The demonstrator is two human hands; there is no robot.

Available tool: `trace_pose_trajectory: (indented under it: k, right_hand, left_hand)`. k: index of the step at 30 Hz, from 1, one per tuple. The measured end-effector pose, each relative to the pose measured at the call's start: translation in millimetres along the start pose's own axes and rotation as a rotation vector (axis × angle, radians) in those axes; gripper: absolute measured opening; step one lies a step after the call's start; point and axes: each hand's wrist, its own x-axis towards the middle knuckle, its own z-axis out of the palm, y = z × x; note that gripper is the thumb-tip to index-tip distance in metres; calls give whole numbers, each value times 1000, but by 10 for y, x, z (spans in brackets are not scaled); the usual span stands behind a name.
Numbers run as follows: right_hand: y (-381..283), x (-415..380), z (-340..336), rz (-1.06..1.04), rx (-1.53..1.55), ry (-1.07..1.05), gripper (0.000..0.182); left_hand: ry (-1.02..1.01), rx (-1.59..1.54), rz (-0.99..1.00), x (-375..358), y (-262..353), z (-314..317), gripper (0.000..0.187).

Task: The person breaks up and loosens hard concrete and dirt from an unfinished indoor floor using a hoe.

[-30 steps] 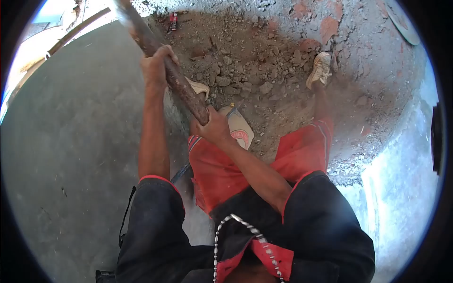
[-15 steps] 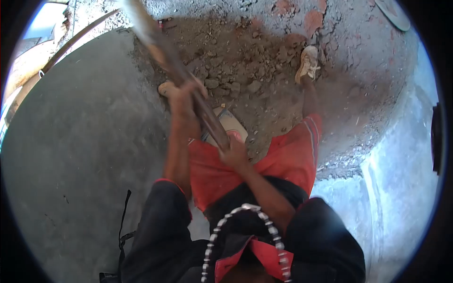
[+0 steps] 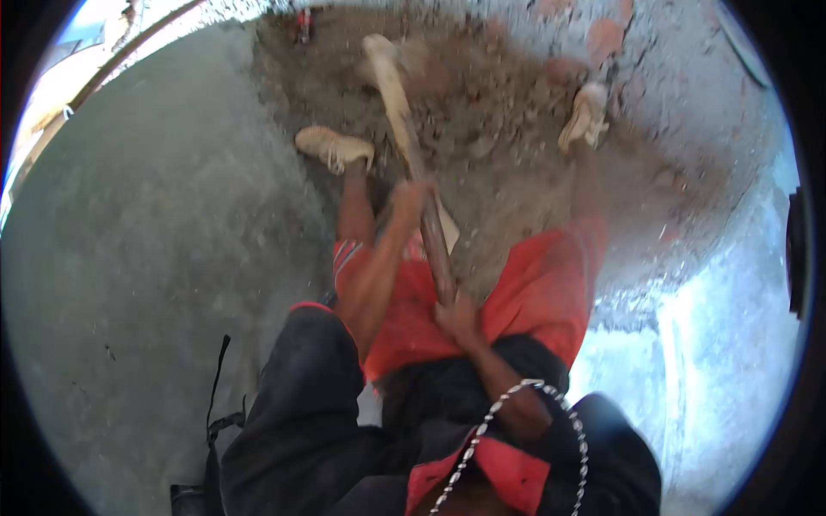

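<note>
A long wooden-handled tool slants up from my lap, its far end over the broken soil and rubble. Motion smears the brownish head beside that end, so its exact kind is unclear. My left hand wraps round the middle of the handle. Closer to my body, my right hand grips the lower end. A pale printed piece, like a bag, lies on the ground between my legs, partly covered by the handle.
My shoes, the left one and the right one, stand at either side of the rubble. Smooth grey concrete spreads to the left. A black strap lies at lower left, and a small red object at the rubble's far edge.
The tool's far end has swung from the upper left down and right, over the rubble. Both hands have moved right with the handle, and my left shoe shows more fully.
</note>
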Motion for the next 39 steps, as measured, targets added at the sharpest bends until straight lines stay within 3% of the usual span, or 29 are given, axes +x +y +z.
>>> trace_pose_trajectory:
  k: [1,3,6,7,9,11,14,16,18,20,22,24,26,29,30,31,32,33,34,36,39]
  right_hand:
    - [145,-60,-25,-72,13,73,45]
    - [219,-29,-53,-142,37,181,42]
    - [22,321,-123,-266,-37,273,37]
    - [-151,483,-145,-332,-104,312,35]
    - [-691,906,-364,-476,59,323,36]
    - [-1048,1211,-449,-536,58,314,37]
    - [-1161,1385,-451,-442,-18,265,38]
    - [-868,1163,-297,-274,-61,164,37]
    - [-633,1008,-337,-225,-37,205,34]
    - [-344,706,-376,-144,-100,125,32]
    - [96,292,-225,-35,-44,33,34]
    - [380,-55,-162,9,-196,64,35]
    - [340,-264,-348,110,-23,-30,36]
    - [237,-22,-351,-41,-83,81,35]
    - [209,220,-270,-327,-234,240,35]
    - [22,455,-220,-341,-168,229,36]
    - [-166,691,-170,-354,-101,219,37]
    - [-595,872,-266,-557,-26,349,34]
    - [-879,1103,-301,-666,66,331,33]
    - [-1316,1404,-294,-611,30,361,35]
    - [-1202,1307,-236,-392,-23,259,38]
  left_hand:
    - [31,-105,-31,93,165,178,14]
    - [60,-284,-184,-412,810,436,10]
    - [7,-366,43,-329,1208,194,18]
    - [51,-318,56,-443,1752,80,19]
    - [81,-458,293,-96,1995,-176,32]
    - [34,-413,470,164,2341,-471,14]
    - [107,-519,300,553,2191,-543,14]
    - [50,-377,23,869,1321,-525,13]
    - [40,-491,-36,722,1069,-297,15]
    - [21,-721,-281,514,790,-170,15]
    - [9,-264,-211,128,105,-51,14]
    - [235,-262,-385,-184,-138,306,15]
    - [88,-496,-391,-565,140,434,15]
    - [149,-481,-189,-599,756,272,13]
    - [186,-417,-63,-639,1244,153,13]
    - [219,-340,43,-638,1565,-16,12]
    - [126,-354,169,-401,1546,-259,14]
    - [133,-500,338,-242,1798,-364,16]
    - [119,-436,375,-108,2068,-553,16]
    - [147,-512,450,232,2426,-773,14]
    - [49,-376,282,747,1851,-820,12]
